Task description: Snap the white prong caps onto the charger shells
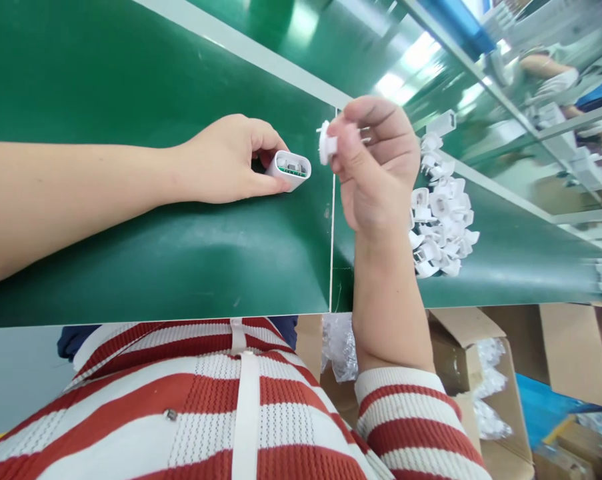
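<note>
My left hand rests on the green belt and grips a white oblong charger shell, open end facing right, with a green board visible inside. My right hand is raised just right of it, pinching a small white plug cap between thumb and fingers. The cap and the shell are a short gap apart, not touching.
A heap of several white plug caps lies on the belt behind my right hand. Cardboard boxes with plastic bags stand below the belt edge at right. Another person's gloved hand works at the far top right.
</note>
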`<state>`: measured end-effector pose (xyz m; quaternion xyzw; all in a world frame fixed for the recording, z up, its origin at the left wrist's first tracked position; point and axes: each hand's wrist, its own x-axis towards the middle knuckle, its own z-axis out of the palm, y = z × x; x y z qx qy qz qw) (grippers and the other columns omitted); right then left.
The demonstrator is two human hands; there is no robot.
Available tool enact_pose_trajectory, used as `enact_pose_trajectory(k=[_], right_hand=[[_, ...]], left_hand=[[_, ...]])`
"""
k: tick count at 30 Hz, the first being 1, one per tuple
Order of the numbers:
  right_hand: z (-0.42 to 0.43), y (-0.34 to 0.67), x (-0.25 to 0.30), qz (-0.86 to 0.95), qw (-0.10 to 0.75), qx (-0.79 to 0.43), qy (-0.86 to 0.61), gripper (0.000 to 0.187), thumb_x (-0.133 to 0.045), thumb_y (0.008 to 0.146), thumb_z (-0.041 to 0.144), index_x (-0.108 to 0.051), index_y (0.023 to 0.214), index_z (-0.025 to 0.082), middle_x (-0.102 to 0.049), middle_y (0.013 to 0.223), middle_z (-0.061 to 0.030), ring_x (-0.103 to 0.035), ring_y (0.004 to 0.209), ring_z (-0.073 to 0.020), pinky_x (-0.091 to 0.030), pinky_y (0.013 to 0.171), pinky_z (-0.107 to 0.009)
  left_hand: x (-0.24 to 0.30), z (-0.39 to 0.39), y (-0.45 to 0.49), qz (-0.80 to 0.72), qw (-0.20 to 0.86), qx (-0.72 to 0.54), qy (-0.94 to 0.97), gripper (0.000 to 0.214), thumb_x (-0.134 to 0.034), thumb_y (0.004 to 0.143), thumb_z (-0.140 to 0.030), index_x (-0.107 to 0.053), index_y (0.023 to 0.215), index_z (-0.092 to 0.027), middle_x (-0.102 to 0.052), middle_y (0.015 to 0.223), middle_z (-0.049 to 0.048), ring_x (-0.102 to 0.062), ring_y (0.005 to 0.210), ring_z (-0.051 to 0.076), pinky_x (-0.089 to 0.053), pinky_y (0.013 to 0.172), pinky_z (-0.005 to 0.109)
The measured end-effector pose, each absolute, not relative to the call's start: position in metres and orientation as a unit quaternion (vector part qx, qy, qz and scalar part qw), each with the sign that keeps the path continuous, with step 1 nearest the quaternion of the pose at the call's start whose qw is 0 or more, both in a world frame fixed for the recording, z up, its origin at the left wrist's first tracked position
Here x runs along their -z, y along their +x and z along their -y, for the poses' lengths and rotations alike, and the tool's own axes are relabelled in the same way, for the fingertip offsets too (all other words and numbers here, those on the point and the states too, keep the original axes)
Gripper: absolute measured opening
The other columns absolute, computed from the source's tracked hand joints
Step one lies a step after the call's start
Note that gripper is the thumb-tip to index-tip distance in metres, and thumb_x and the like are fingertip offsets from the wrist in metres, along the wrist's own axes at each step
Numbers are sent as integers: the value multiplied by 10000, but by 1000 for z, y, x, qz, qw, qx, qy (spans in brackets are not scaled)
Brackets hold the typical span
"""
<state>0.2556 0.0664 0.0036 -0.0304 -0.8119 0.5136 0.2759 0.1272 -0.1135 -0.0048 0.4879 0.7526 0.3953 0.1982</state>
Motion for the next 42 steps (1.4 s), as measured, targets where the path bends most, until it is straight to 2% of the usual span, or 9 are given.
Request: enact_pose_trajectory(k=[3, 5, 9, 12, 16, 19, 25, 33, 42], right_hand=[[-64, 255, -5, 855, 289, -430, -25, 525, -678, 882, 705, -588, 1235, 327, -677, 1248, -47, -664, 1066, -206, -568, 765, -320], [-65, 258, -8, 877, 292, -382, -24, 536, -682, 893, 679, -562, 1272, 320, -654, 1298, -64, -653, 1102, -215, -577, 844, -349], [-68, 262, -14, 903, 276, -330, 2, 315, -692, 943, 524, -636, 1166, 309, -693, 1186, -65, -665, 1037, -212, -574, 939, -395], [-66, 263, -16, 921, 260, -291, 2, 254, -647, 973, 500, -677, 1149, 319, -695, 1168, -57, -676, 1043, -230, -592, 920, -415], [-59, 260, -15, 937, 236, -258, -2, 280, -613, 993, 469, -664, 1251, 372, -686, 1195, -39, -688, 1055, -247, -606, 918, -447], [-58, 259, -14, 946, 220, -238, 0, 305, -619, 996, 389, -640, 1300, 379, -693, 1188, -42, -684, 1066, -236, -607, 919, -426], [-59, 258, -15, 941, 244, -233, 22, 325, -643, 954, 161, -641, 1256, 279, -703, 1120, -62, -669, 1006, -170, -584, 896, -344], [-54, 258, -17, 963, 211, -164, -14, 275, -578, 1011, 321, -642, 1278, 336, -689, 1177, -82, -665, 1053, -225, -593, 899, -412], [-48, 261, -16, 962, 226, -154, -16, 330, -590, 969, 264, -654, 1285, 333, -692, 1161, -73, -674, 1040, -236, -627, 898, -400]], left_hand=[[4, 114, 127, -751, 206, -391, 490, 353, -733, 863, -491, -789, 1056, -200, -724, 1014, 24, -642, 908, 206, -488, 837, 330], [3, 115, 128, -750, 206, -387, 495, 373, -716, 870, -496, -782, 1067, -186, -725, 1026, 34, -628, 893, 195, -468, 822, 323], [1, 116, 128, -751, 206, -381, 499, 386, -697, 870, -486, -772, 1080, -171, -723, 1015, 33, -604, 859, 170, -419, 770, 298], [1, 116, 127, -750, 203, -376, 504, 371, -691, 873, -482, -759, 1055, -166, -706, 969, 19, -583, 823, 148, -402, 755, 289], [0, 116, 126, -754, 187, -366, 512, 345, -688, 890, -474, -720, 937, -134, -649, 826, 4, -514, 719, 108, -363, 706, 275], [1, 116, 126, -757, 187, -364, 510, 309, -700, 885, -462, -700, 878, -153, -637, 812, -6, -526, 714, 111, -352, 681, 271], [2, 115, 126, -759, 182, -365, 508, 303, -716, 873, -463, -715, 870, -160, -639, 797, -15, -546, 715, 113, -359, 663, 264], [3, 113, 125, -763, 188, -364, 500, 298, -713, 871, -454, -701, 839, -158, -628, 811, -8, -568, 743, 142, -369, 709, 282], [3, 113, 125, -747, 197, -379, 509, 262, -701, 850, -435, -678, 802, -178, -665, 844, 30, -546, 731, 159, -368, 673, 315]])
